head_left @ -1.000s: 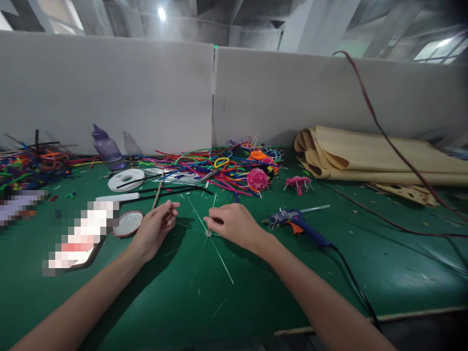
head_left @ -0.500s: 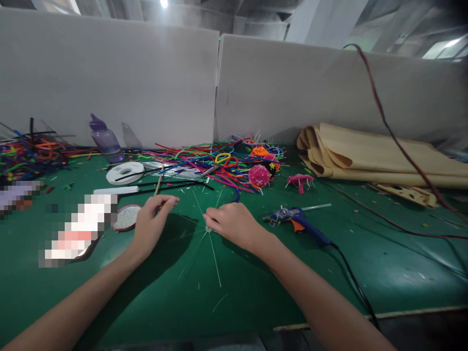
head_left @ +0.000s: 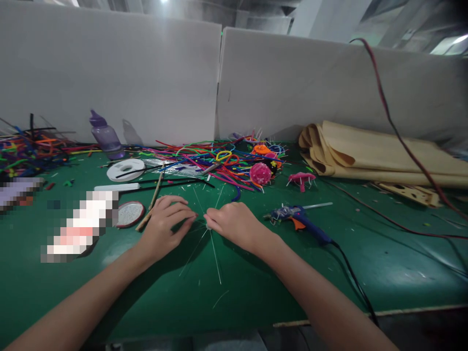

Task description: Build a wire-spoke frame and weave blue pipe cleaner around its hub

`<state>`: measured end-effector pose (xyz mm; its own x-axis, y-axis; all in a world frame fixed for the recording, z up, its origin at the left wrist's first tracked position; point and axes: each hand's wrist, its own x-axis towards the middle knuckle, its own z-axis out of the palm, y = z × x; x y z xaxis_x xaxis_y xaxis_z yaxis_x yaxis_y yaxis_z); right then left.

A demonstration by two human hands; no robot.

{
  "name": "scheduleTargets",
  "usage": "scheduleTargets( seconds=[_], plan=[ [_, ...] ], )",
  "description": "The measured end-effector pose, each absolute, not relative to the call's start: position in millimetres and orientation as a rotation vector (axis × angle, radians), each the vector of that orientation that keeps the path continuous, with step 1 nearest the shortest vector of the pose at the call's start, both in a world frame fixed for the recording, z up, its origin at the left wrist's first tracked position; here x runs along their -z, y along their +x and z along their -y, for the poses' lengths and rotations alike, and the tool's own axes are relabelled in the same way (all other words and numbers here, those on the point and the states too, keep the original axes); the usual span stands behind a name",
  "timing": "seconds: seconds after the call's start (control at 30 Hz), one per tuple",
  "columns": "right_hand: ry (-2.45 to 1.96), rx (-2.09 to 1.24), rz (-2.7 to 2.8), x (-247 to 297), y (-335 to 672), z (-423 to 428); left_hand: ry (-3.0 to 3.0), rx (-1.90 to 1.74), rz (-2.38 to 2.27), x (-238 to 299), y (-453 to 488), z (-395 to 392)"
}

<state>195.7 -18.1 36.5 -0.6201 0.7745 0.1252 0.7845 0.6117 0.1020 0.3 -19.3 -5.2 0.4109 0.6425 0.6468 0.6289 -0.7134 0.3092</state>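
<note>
Thin, pale wire-like spokes [head_left: 215, 261] fan out from a small hub [head_left: 208, 227] low over the green table. My right hand [head_left: 234, 224] is closed at this hub, thumb and forefinger pinched on the spokes. Behind its knuckles a short curved piece of dark blue pipe cleaner [head_left: 237, 194] shows; whether it runs into the grip is hidden. My left hand [head_left: 166, 226] is just left of the hub with fingers loosely curved and partly apart, fingertips close to my right fingers. I see nothing held in it. Wooden sticks [head_left: 155, 195] lie behind it.
A glue gun [head_left: 300, 219] lies at right, its cord trailing to the front edge. Colourful pipe cleaners [head_left: 204, 161], a pink ball [head_left: 260, 173], a white spool [head_left: 126, 169], a shallow dish [head_left: 129, 214], a purple bottle [head_left: 106, 136] and folded brown paper [head_left: 380, 151] lie around.
My left hand has moved right towards the hub and its fingers have spread somewhat, uncovering the sticks and more of the dish. My right hand stays in place at the hub.
</note>
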Motion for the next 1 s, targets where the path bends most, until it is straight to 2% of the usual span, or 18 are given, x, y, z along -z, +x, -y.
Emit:
scheduleTargets(
  seconds=[0.33, 0.57, 0.73, 0.8, 0.87, 0.93, 1.0],
  plan=[
    [-1.298, 0.168, 2.687, -33.6, 201.5, 17.9, 2.544, -1.288, -1.292, 1.6, -2.7, 19.9],
    [-1.370, -0.086, 2.551, -43.4, 211.6, 11.8, 2.314, -1.613, -1.320, -15.2, -11.3, 28.6],
    [-1.426, -0.024, 2.594, -40.4, 204.4, 13.9, 2.377, -1.823, -1.201, -25.6, -18.4, 31.8],
    [-1.412, 0.041, 2.613, -37.5, 201.8, 14.5, 2.424, -1.687, -1.122, -40.2, -12.8, 40.8],
    [-1.396, 0.101, 2.620, -35.3, 199.8, 15.5, 2.482, -1.260, -1.013, -57.7, -0.5, 57.6],
    [-1.383, 0.144, 2.626, -33.9, 198.0, 17.0, 2.628, -0.757, -0.699, -69.2, 15.9, 80.2],
    [-1.377, 0.159, 2.631, -33.5, 196.5, 18.2, 2.742, -0.642, -0.332, -67.8, 32.8, 103.6]
  ],
)
